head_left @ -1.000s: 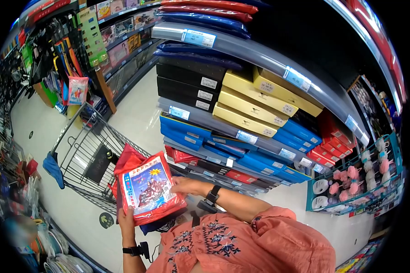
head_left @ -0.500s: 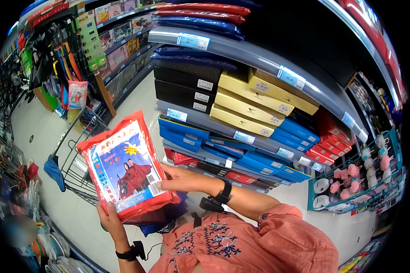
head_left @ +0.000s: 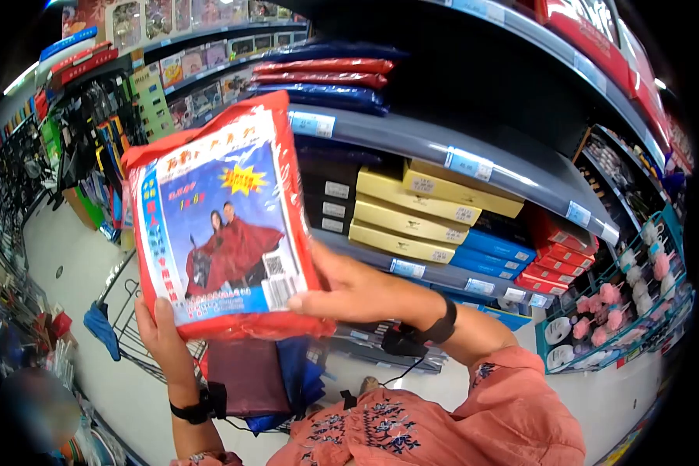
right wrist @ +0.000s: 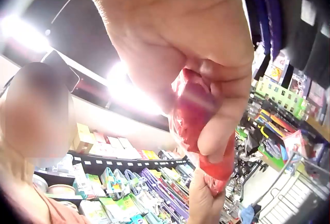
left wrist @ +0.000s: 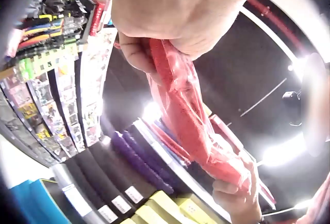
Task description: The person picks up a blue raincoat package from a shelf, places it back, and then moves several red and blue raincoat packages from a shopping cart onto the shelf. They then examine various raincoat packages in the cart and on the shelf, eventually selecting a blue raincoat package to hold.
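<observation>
1. Red plastic-wrapped package (head_left: 311, 256), held upright before store shelves (head_left: 396, 140), rests in both hands: left hand (head_left: 165, 342) pinching its lower left edge, right hand (head_left: 353, 287) its lower right.
2. Probably light, soft and slippery; side edges look surest.
3. Chinese lettering, too blurred to read, surrounds a barcode (head_left: 281, 293).

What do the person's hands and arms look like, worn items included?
The left hand and right hand are gloveless, each with a black wrist strap carrying a dark camera. A thin cable trails from the right camera. The right sleeve is loose and coral, with dark embroidery.
</observation>
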Motion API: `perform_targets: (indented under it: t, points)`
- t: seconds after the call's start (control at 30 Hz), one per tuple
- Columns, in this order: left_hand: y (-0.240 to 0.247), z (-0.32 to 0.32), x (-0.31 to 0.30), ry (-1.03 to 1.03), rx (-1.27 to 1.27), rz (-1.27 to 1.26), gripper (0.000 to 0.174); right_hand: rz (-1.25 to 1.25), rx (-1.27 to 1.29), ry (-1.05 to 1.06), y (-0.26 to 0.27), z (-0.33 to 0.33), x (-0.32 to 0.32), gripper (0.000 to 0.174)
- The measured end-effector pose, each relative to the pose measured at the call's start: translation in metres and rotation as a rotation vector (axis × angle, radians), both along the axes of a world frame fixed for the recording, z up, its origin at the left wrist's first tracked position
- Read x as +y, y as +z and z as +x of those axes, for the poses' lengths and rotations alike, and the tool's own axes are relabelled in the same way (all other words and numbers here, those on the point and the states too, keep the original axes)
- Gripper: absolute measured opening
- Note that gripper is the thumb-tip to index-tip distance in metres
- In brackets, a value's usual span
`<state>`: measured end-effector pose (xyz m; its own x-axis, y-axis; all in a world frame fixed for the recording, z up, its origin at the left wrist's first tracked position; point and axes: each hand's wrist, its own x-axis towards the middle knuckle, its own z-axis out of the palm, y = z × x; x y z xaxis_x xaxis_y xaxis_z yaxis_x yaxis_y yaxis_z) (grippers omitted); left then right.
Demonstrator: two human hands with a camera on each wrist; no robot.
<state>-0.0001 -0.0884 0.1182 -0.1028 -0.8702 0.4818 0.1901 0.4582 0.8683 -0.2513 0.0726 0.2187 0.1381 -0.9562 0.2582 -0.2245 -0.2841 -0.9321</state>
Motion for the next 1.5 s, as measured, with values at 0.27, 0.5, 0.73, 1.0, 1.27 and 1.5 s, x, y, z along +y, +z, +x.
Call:
perform_targets:
  t: [0.27, 0.5, 0.73, 1.0, 1.27, 1.5]
  points:
    - [0.124, -0.091, -0.047, -0.204, 0.145, -0.258, 0.025, -0.223, -0.073, -0.202, 0.082, -0.045, 0.009, 0.077]
    - [0.205, -0.181, -0.092, -0.539, 0.193, -0.18, 0.027, -0.227, -0.19, -0.298, 0.14, -0.101, -0.006, 0.044]
    - [0.282, -0.292, -0.195, -0.776, -0.008, -0.117, 0.047, -0.36, -0.353, -0.497, 0.182, -0.196, -0.061, 0.029]
    - [0.247, -0.326, -0.185, -0.141, -0.454, -0.833, 0.057, -0.33, 0.11, -0.77, 0.189, -0.205, -0.06, 0.074]
    - [0.246, -0.356, -0.21, 0.07, -0.499, -0.889, 0.038, -0.44, 1.006, -1.175, 0.185, -0.24, -0.102, 0.066]
    - [0.227, -0.318, -0.192, 0.077, -0.313, -0.99, 0.051, -0.511, 1.054, -1.253, 0.174, -0.227, -0.088, 0.053]
